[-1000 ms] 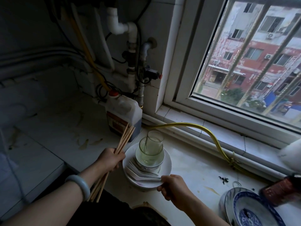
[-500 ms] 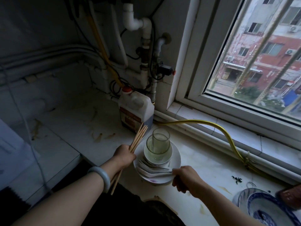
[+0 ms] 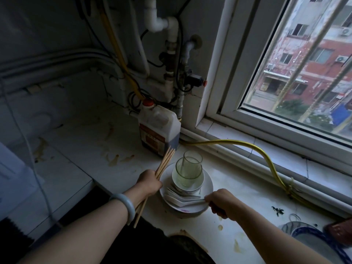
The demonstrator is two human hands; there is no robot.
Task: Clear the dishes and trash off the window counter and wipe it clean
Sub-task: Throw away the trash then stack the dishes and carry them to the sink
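Little had changed over the last second: the left hand (image 3: 150,181) still clutched the chopsticks (image 3: 164,162) beside the stacked plate (image 3: 208,184), the right hand (image 3: 222,201) still gripped its near rim, and it apparently remained on the counter (image 3: 247,189), not yet carried off.

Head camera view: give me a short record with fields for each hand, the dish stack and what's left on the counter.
Left hand: grips a bundle of chopsticks
Right hand: grips the white plate at its near rim
Stack: spoons and a bowl on the plate, two glasses in the bowl
Left on counter: jug, blue-patterned dish, dark crumbs, brown stains
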